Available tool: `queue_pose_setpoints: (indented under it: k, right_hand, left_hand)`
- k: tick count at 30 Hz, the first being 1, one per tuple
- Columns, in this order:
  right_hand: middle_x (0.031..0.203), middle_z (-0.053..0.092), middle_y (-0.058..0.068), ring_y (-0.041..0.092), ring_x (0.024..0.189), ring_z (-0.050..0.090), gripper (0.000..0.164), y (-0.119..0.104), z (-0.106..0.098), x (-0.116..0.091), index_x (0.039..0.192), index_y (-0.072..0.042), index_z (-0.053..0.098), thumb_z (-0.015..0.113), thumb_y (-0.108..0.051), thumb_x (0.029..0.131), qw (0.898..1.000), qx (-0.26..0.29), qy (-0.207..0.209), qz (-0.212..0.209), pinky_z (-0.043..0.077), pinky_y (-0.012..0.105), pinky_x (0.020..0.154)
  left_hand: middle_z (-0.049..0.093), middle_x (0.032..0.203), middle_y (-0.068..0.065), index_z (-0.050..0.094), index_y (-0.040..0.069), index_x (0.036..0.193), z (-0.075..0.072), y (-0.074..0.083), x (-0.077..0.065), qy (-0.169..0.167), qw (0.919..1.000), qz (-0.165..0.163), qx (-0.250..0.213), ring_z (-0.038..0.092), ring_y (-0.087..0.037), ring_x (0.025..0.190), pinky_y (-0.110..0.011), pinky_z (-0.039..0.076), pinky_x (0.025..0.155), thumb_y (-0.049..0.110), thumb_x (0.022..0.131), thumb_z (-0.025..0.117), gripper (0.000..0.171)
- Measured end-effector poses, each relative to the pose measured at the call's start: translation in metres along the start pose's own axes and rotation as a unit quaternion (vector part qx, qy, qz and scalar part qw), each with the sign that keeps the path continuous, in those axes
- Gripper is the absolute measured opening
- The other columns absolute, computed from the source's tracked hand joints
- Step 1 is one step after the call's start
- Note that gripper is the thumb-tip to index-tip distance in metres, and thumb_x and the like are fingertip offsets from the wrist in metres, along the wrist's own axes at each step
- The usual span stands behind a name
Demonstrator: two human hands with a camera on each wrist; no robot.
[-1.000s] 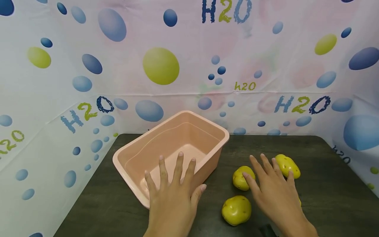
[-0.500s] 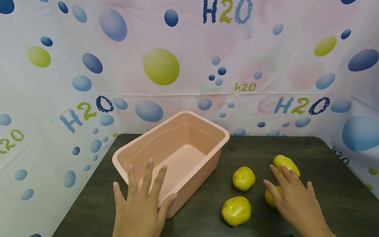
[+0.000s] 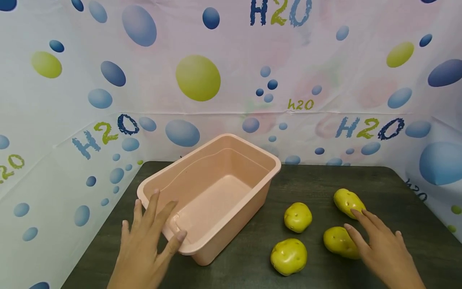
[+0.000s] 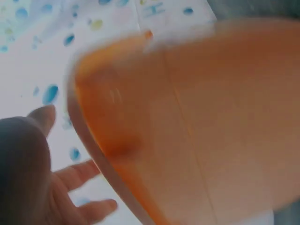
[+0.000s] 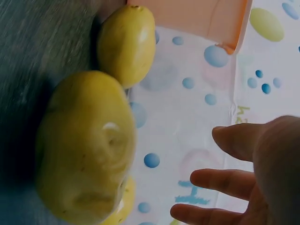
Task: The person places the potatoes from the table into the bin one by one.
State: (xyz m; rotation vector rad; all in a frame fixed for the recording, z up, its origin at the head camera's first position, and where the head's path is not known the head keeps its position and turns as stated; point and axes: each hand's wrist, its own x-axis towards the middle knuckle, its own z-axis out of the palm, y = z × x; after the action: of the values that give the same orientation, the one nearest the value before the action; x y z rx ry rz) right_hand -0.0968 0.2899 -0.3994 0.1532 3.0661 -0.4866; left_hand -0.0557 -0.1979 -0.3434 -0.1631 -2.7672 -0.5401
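An orange-pink plastic basin (image 3: 234,230) stands at an angle on the table's left half, with nothing in it. My left hand (image 3: 142,247) hovers at the basin's near-left end, fingers spread; whether it touches the rim cannot be told. Several yellow potatoes lie to the right: a near one (image 3: 288,257), a rounder one (image 3: 298,217) behind it, a far-right one (image 3: 347,202) and a right one (image 3: 339,242). Above the right potato, partly covering it, is my right hand (image 3: 388,249), its fingers extended and holding nothing. In the right wrist view, a gap separates my fingers from a large potato (image 5: 86,150).
The dark wooden table (image 3: 306,180) has a rounded far edge. Behind and to the left hangs a white cloth (image 3: 238,48) printed with blue and green dots and H2O lettering.
My left hand has moved left, from over the basin to its near-left end. My right hand has moved right, uncovering the right potato. Basin and potatoes stay in place.
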Motion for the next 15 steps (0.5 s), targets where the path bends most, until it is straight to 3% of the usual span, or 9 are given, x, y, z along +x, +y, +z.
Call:
queue_pose_setpoints:
  k: [3, 9, 15]
  right_hand:
    - [0.152, 0.031, 0.046, 0.072, 0.130, 0.035, 0.076, 0.006, 0.003, 0.002, 0.156, 0.005, 0.038, 0.043, -0.055, 0.110, 1.000, -0.001, 0.000, 0.009, 0.019, 0.093, 0.097]
    - [0.152, 0.029, 0.047, 0.073, 0.129, 0.033, 0.079, 0.023, 0.008, 0.005, 0.154, 0.008, 0.038, 0.045, -0.057, 0.109, 1.000, 0.008, -0.007, 0.004, 0.019, 0.094, 0.094]
    - [0.149, 0.031, 0.048, 0.073, 0.125, 0.037, 0.084, 0.033, 0.018, 0.006, 0.152, 0.010, 0.040, 0.053, -0.059, 0.105, 1.000, 0.010, 0.001, -0.019, 0.032, 0.088, 0.094]
  left_hand:
    - [0.008, 0.178, -0.012, 0.039, 0.031, 0.161, -0.004, -0.018, 0.009, -0.006, 0.9991, -0.011, -0.040, 0.005, -0.060, 0.157, -0.092, 0.009, 0.110, 0.052, 0.102, 0.060, 0.066]
    - [0.006, 0.178, -0.012, 0.040, 0.025, 0.161, -0.002, -0.054, 0.026, 0.004, 0.9971, 0.002, -0.075, 0.004, -0.059, 0.157, -0.089, 0.006, 0.113, 0.045, 0.103, 0.062, 0.065]
    - [0.005, 0.178, -0.005, 0.043, 0.030, 0.159, 0.003, -0.082, 0.035, 0.014, 0.9897, 0.015, -0.142, 0.014, -0.056, 0.158, -0.090, 0.020, 0.108, 0.032, 0.100, 0.070, 0.065]
